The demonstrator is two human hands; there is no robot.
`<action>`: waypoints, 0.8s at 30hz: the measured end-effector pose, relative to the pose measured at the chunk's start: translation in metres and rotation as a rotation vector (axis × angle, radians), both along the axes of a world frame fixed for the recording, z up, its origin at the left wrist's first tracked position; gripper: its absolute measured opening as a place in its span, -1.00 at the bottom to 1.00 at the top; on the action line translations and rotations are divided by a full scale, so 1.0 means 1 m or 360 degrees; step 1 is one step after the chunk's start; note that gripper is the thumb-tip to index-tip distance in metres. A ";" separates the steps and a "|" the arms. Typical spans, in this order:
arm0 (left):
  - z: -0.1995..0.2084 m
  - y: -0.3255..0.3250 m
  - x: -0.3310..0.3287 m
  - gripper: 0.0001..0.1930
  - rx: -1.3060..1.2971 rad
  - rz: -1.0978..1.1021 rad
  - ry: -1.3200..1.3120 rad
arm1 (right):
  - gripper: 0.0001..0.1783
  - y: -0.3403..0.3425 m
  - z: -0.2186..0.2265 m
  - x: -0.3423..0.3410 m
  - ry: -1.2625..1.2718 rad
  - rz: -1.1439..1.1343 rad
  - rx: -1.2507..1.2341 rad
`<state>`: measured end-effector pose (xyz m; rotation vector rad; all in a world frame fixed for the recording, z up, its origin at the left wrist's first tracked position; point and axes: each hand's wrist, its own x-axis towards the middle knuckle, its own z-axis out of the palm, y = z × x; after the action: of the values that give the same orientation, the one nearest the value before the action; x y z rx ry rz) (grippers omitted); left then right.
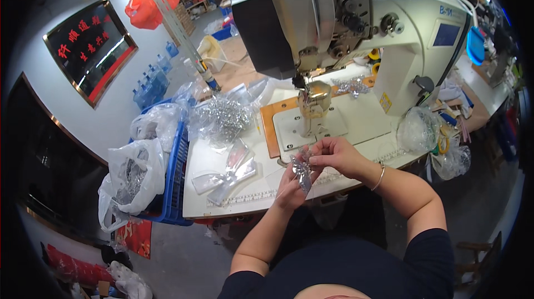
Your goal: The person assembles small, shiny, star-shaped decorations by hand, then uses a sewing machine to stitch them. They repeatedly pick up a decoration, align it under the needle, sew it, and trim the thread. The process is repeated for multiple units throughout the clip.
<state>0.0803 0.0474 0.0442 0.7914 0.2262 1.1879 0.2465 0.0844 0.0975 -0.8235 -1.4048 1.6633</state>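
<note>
A shiny silver piece with small glittering parts point(301, 175) is held between my two hands, just in front of the sewing machine's table edge. My left hand point(289, 192) grips it from below, fingers curled around its side. At its upper end, my right hand point(338, 156) pinches it between thumb and fingertips. The piece's exact kind is too small to make out. Just beyond my hands stands the post point(311, 111) of a white industrial sewing machine point(411, 13), its needle area above. A heap of similar silver pieces point(223, 118) lies on clear plastic at the table's left.
Flat silver-clear strips point(225, 179) lie on the table point(194, 202) left of my hands. A blue basket point(179, 174) with white plastic bags point(150, 157) stands against its left edge. More silver pieces point(352, 86) lie behind the post. Clear bags point(418, 129) sit at the right edge.
</note>
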 end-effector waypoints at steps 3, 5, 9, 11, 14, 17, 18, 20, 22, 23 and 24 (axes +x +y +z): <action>0.003 0.006 0.007 -0.11 0.0033 0.0062 -0.0074 | -0.82 0.004 0.000 0.009 -0.0185 -0.0138 0.0127; 0.012 0.007 0.005 -0.09 0.0013 0.0044 -0.0156 | -0.83 0.007 -0.004 0.012 -0.0276 -0.0216 0.0172; 0.004 0.012 0.006 -0.14 0.0235 0.0166 0.0183 | -0.82 0.007 -0.007 0.008 -0.0355 -0.0368 0.0273; 0.012 0.017 0.004 -0.20 0.0139 0.0290 0.0447 | -0.82 0.005 -0.002 0.001 -0.0361 -0.0473 0.0321; 0.014 0.023 -0.005 -0.38 0.0125 0.0226 0.0415 | -0.82 -0.004 0.009 -0.005 -0.0472 -0.0633 0.0541; 0.015 0.023 -0.011 -0.43 0.0002 0.0027 0.0124 | -0.82 -0.007 0.017 -0.006 -0.0471 -0.0602 0.0607; 0.013 0.024 -0.012 -0.43 -0.0092 -0.0028 0.0063 | -0.82 -0.008 0.017 -0.006 -0.0468 -0.0585 0.0621; 0.014 0.024 -0.013 -0.43 -0.0200 -0.0087 -0.0005 | -0.82 -0.009 0.016 -0.007 -0.0479 -0.0600 0.0579; 0.017 0.021 -0.014 -0.44 -0.0223 -0.0096 -0.0012 | -0.82 -0.009 0.012 -0.008 -0.0472 -0.0604 0.0553; 0.015 0.021 -0.013 -0.45 -0.0141 0.0020 0.0109 | -0.82 -0.007 0.009 -0.008 -0.0460 -0.0601 0.0548; 0.012 0.020 -0.010 -0.47 -0.0060 0.0136 0.0231 | -0.82 -0.006 0.006 -0.008 -0.0448 -0.0598 0.0542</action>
<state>0.0698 0.0675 0.0565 0.8426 0.4039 1.2039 0.2380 0.0786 0.1032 -1.0706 -1.5525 1.0187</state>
